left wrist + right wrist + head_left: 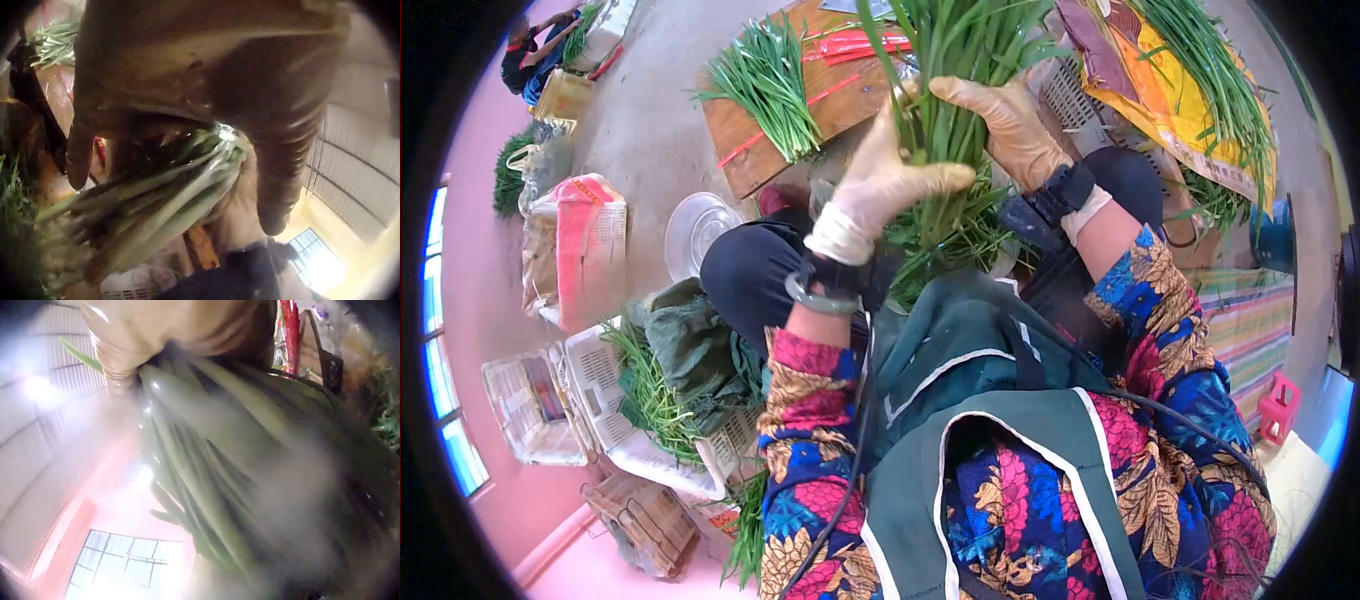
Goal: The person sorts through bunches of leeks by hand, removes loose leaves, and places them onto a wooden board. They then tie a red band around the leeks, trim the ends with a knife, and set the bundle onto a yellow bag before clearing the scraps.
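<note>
A bunch of long green leafy stalks (pixel 945 110) stands up between the two gloved hands. My right hand (pixel 1012 128) grips the bunch from the right; in the right wrist view its gloved fingers (pixel 181 325) curl round the stalks (pixel 212 456). My left hand (pixel 890 185) is at the left side of the bunch, its thumb stretched across the lower stalks. The left wrist view shows the left hand (pixel 200 81) spread, with thumb and a finger extended on either side of the stalks (pixel 181 194). Loose greens (pixel 950 250) lie below, over the lap.
A wooden board (pixel 735 150) ahead carries another green bunch (pixel 765 85) and red strips (pixel 850 45). More greens lie on a yellow sack (pixel 1150 90) at the right. White crates (pixel 605 375) with greens and dark cloth stand left, near a clear round basin (pixel 695 235).
</note>
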Demonstrator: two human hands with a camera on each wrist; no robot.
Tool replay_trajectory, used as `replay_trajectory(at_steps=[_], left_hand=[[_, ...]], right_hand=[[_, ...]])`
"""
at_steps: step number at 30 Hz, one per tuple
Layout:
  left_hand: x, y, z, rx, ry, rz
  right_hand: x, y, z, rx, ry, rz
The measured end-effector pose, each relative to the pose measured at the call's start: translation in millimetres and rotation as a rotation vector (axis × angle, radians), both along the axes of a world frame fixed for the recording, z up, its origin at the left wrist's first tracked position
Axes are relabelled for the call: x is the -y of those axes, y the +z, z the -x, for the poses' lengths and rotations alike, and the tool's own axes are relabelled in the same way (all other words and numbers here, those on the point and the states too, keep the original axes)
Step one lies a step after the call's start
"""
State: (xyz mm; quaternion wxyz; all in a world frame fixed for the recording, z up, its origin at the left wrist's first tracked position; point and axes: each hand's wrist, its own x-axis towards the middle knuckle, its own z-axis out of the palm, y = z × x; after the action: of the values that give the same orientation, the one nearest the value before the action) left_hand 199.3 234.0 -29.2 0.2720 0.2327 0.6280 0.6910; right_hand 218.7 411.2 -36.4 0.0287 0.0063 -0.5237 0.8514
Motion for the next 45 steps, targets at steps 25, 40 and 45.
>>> replay_trajectory(at_steps=[25, 40, 45], left_hand=[[-22.0, -78.9, 210.2, 0.032, 0.53, -0.043], [6.9, -173.3, 141.6, 1.084, 0.179, -1.048], [8.8, -187.2, 136.2, 0.963, 0.372, -0.917]], right_hand=[[38.4, -34.9, 217.8, 0.245, 0.218, -0.103], [71.1, -57.7, 146.9, -0.045, 0.379, -1.523], [54.9, -54.9, 140.9, -0.291, 0.338, -1.529]])
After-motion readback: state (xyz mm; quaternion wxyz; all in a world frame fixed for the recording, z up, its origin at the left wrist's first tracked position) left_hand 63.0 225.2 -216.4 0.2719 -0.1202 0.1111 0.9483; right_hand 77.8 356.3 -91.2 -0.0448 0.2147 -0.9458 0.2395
